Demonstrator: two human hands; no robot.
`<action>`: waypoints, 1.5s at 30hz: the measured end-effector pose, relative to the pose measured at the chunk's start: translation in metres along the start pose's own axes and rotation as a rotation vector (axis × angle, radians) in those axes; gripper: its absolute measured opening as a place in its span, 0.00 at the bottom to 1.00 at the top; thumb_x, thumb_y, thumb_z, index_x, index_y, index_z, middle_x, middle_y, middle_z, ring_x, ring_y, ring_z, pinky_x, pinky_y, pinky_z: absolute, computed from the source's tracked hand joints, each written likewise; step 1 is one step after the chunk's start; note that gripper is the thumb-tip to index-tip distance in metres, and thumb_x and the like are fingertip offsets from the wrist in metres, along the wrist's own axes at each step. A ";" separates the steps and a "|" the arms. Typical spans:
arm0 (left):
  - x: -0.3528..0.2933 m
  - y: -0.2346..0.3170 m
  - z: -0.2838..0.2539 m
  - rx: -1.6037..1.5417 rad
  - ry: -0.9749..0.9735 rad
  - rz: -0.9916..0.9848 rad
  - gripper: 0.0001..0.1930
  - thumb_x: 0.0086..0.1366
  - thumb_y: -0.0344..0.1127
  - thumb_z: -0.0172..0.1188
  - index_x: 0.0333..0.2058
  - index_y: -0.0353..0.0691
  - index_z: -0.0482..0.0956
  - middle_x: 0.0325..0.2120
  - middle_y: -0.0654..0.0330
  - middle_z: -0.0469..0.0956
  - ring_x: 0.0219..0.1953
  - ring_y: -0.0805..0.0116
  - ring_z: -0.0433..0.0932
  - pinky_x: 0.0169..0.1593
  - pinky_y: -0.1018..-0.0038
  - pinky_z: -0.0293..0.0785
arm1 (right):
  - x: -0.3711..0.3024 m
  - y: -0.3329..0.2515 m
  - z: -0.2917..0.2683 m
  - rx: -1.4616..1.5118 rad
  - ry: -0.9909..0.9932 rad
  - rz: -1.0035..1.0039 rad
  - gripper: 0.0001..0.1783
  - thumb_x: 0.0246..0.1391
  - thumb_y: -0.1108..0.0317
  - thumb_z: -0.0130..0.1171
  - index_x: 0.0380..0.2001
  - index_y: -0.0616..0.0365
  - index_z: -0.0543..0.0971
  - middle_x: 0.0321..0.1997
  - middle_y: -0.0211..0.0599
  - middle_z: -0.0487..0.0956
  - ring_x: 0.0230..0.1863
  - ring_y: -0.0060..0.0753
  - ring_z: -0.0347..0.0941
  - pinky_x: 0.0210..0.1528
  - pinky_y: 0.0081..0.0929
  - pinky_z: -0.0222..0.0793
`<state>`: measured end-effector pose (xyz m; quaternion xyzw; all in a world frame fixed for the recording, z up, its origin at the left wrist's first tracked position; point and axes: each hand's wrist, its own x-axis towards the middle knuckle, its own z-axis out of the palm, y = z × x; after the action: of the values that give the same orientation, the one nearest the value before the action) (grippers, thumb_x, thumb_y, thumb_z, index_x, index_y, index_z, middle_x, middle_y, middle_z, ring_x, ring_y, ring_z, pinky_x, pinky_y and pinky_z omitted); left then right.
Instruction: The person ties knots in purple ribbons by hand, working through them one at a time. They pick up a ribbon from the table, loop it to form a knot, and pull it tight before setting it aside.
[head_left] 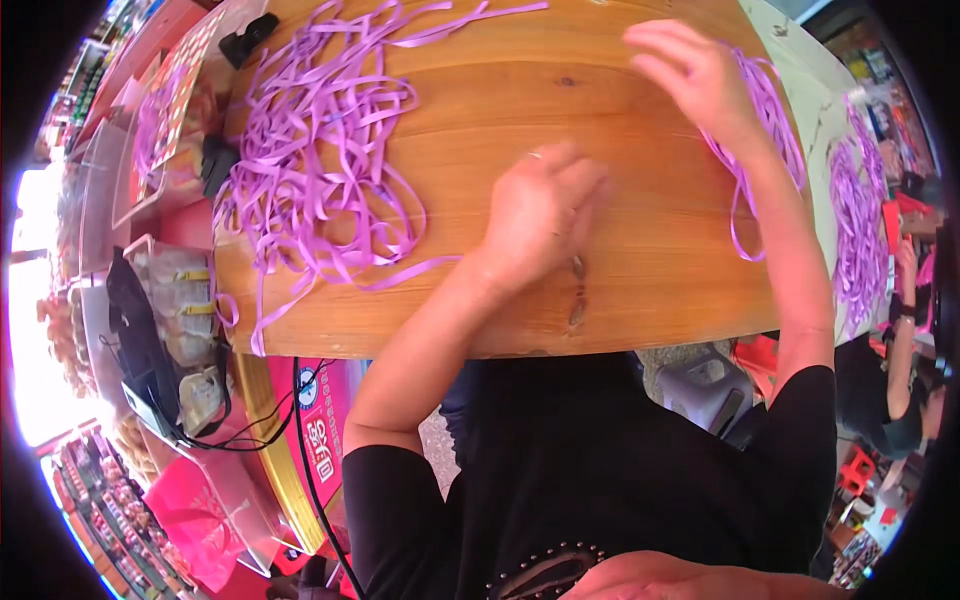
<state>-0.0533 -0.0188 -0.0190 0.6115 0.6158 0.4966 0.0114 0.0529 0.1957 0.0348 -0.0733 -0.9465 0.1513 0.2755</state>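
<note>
A large tangled heap of purple ribbon straps (320,150) covers the left part of the wooden table (640,290). My left hand (540,212), with a ring on one finger, is over the middle of the table, its fingers curled in. Motion blurs its fingertips, and whatever they hold is hidden. One strap from the heap runs to the left wrist. Farther off and to the right, my right hand (700,85) has its fingers stretched out, thumb apart, with nothing visible in them. Looped purple straps (765,120) lie beside and partly behind that hand and forearm.
More purple straps (858,220) hang over a pale marbled surface (815,90) at the right. Black clips (248,40) and a clear bin of packages (185,300) adjoin the table's left edge. Black cables (297,420) run below it; a grey stool (700,385) stands underneath. Another person (890,390) is far right.
</note>
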 end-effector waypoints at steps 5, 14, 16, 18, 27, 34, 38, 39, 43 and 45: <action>-0.005 -0.004 0.002 0.108 -0.122 0.180 0.05 0.51 0.30 0.62 0.27 0.39 0.76 0.26 0.56 0.73 0.26 0.56 0.75 0.31 0.65 0.73 | 0.053 -0.061 0.077 0.159 -0.084 -0.237 0.09 0.49 0.71 0.59 0.34 0.63 0.79 0.40 0.40 0.78 0.40 0.40 0.75 0.43 0.30 0.70; -0.010 -0.001 0.010 0.087 -0.106 0.246 0.05 0.46 0.33 0.54 0.22 0.39 0.72 0.28 0.55 0.71 0.29 0.58 0.74 0.34 0.64 0.71 | 0.134 -0.086 0.161 -0.050 -0.085 -0.247 0.08 0.49 0.66 0.58 0.27 0.60 0.80 0.31 0.40 0.78 0.33 0.45 0.74 0.38 0.35 0.69; -0.010 0.001 0.011 0.097 -0.109 0.248 0.05 0.46 0.33 0.54 0.22 0.39 0.72 0.28 0.55 0.71 0.30 0.59 0.74 0.35 0.64 0.71 | 0.141 -0.081 0.168 -0.153 -0.176 -0.182 0.08 0.49 0.65 0.57 0.26 0.59 0.80 0.31 0.41 0.78 0.32 0.46 0.73 0.37 0.36 0.69; -0.010 0.001 0.008 0.111 -0.111 0.240 0.05 0.46 0.33 0.53 0.22 0.39 0.72 0.29 0.55 0.71 0.30 0.59 0.74 0.35 0.64 0.71 | 0.143 -0.082 0.170 -0.200 -0.230 -0.238 0.08 0.53 0.67 0.55 0.31 0.60 0.80 0.28 0.38 0.78 0.29 0.37 0.73 0.35 0.29 0.68; -0.011 -0.004 -0.005 0.157 0.016 0.243 0.04 0.45 0.33 0.53 0.22 0.41 0.70 0.24 0.58 0.67 0.27 0.61 0.72 0.32 0.67 0.70 | 0.113 -0.111 0.024 1.393 0.126 0.248 0.12 0.56 0.69 0.54 0.41 0.67 0.75 0.34 0.37 0.79 0.35 0.26 0.75 0.34 0.25 0.73; -0.005 0.004 -0.004 0.106 0.166 0.316 0.10 0.43 0.29 0.57 0.28 0.41 0.74 0.25 0.59 0.68 0.28 0.61 0.72 0.30 0.68 0.69 | 0.021 -0.066 -0.025 1.246 0.121 0.299 0.11 0.57 0.69 0.53 0.40 0.64 0.77 0.29 0.32 0.77 0.30 0.24 0.72 0.33 0.21 0.68; 0.002 0.005 -0.007 -0.023 0.275 0.147 0.11 0.52 0.25 0.58 0.37 0.37 0.75 0.30 0.56 0.73 0.31 0.62 0.73 0.34 0.72 0.70 | -0.028 -0.073 -0.014 1.016 0.018 0.476 0.12 0.60 0.70 0.51 0.43 0.65 0.76 0.28 0.26 0.75 0.29 0.13 0.68 0.32 0.11 0.63; 0.003 0.005 -0.006 -0.058 0.298 0.008 0.09 0.60 0.26 0.58 0.39 0.36 0.75 0.31 0.57 0.75 0.32 0.67 0.73 0.37 0.76 0.70 | -0.035 -0.072 -0.011 1.011 0.033 0.488 0.12 0.60 0.70 0.51 0.43 0.65 0.76 0.28 0.26 0.75 0.29 0.13 0.68 0.32 0.11 0.63; 0.006 -0.004 -0.002 -0.570 0.281 -0.256 0.13 0.63 0.29 0.55 0.47 0.36 0.70 0.35 0.58 0.74 0.36 0.69 0.74 0.40 0.74 0.71 | -0.044 -0.073 -0.001 1.154 0.014 0.538 0.11 0.58 0.70 0.53 0.41 0.64 0.78 0.28 0.27 0.76 0.29 0.14 0.69 0.33 0.11 0.65; 0.011 0.008 -0.007 -0.972 0.093 -0.382 0.17 0.64 0.30 0.55 0.51 0.34 0.68 0.39 0.62 0.74 0.40 0.74 0.72 0.46 0.75 0.69 | -0.044 -0.075 0.000 1.015 -0.028 0.460 0.10 0.58 0.69 0.54 0.40 0.62 0.79 0.30 0.26 0.78 0.30 0.13 0.70 0.33 0.11 0.66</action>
<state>-0.0544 -0.0167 -0.0043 0.3899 0.4146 0.7408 0.3568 0.0856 0.1151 0.0368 -0.1341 -0.7179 0.6456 0.2232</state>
